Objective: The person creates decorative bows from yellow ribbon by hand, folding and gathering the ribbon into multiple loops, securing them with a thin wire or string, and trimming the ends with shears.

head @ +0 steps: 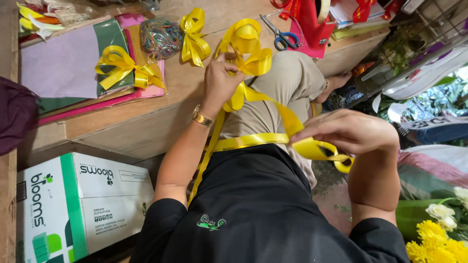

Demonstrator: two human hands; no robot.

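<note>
Yellow ribbon (253,140) btwn hands, L hand (222,80) raised pinching loops, R hand (348,130) fingers clamping strand

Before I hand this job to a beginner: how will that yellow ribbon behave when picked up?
The yellow ribbon probably flops: it sags between the left hand and right hand. Its glossy sheen suggests it is slippery. Its loops hold shape, so likely slightly springy and light.

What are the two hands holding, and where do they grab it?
Both hold one shiny yellow ribbon: the left hand pinches its looped bow at the middle, the right hand pinches the loose strip further along.
</note>
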